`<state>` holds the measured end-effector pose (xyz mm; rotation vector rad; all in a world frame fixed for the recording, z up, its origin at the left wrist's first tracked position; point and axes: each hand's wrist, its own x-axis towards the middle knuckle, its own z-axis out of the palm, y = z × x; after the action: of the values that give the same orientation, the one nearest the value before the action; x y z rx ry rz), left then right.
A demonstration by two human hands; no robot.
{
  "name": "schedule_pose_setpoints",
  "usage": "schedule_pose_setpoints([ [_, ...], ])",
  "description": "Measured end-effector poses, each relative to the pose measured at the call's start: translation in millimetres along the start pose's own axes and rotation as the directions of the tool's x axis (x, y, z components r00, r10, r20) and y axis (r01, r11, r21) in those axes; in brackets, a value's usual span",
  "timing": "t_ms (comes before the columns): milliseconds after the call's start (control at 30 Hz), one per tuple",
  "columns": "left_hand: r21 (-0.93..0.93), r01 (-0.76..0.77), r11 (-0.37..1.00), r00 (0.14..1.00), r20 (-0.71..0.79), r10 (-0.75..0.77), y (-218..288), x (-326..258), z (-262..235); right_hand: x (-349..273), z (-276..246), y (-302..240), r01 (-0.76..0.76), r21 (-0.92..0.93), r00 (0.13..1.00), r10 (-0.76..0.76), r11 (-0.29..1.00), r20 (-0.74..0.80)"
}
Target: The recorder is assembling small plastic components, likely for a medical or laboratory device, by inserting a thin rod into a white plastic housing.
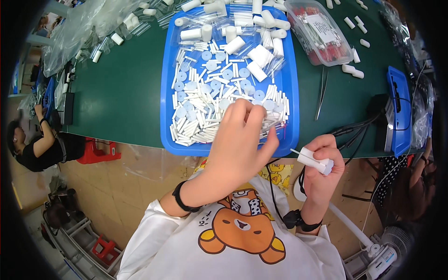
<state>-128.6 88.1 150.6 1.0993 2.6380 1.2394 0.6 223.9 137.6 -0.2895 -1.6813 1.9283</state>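
Note:
My left hand (239, 142) reaches over the near right part of a blue tray (164, 102), its fingers bent downward and the thumb apart from them. Nothing shows between them, though the fingertips are partly hidden. Under and around it lie many short thin white tubes (192, 127) and pale blue discs with a centre hole (227, 74). In my right hand (331, 156), just off the tray's near right corner, is a white foam cylinder (311, 159). A thin pin sticks out of its left end, and a pale disc sits at its lower right end.
Larger white cylinders (260, 56) and clear tubes fill the tray's far end. Tweezers (321, 95) lie right of it, below a clear plastic box (322, 35). Black cables (357, 128) run to the right edge. Another person (39, 142) sits at far left.

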Motion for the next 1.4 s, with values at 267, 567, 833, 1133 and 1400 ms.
schedule_pose_setpoints([
  [267,-0.384,-0.021,0.923,0.932,0.326,0.157,-3.1,-9.3,-38.7,4.2,10.4,-14.7,0.123,-0.169,0.992,-0.118,0.978,0.036],
  [567,-0.412,-0.189,0.892,0.898,0.295,0.326,5.6,-7.2,-39.9,17.1,17.7,-20.8,0.202,-0.203,0.958,-0.151,0.958,0.243],
  [833,-0.308,-0.246,0.919,0.876,0.335,0.347,-3.6,-7.0,-30.9,16.1,24.5,-22.4,-0.105,-0.103,0.966,0.126,0.989,0.226],
  [1133,-0.558,0.13,0.82,0.845,0.495,0.204,4.1,-11.8,-37.9,7.4,29.1,-2.7,-0.313,0.131,0.913,0.26,0.941,0.316],
  [1400,-0.672,0.67,0.316,0.677,0.728,0.112,-10.9,-11.8,-32.1,16.5,21.0,-13.6,-0.001,0.075,0.989,-0.01,0.997,0.147],
])
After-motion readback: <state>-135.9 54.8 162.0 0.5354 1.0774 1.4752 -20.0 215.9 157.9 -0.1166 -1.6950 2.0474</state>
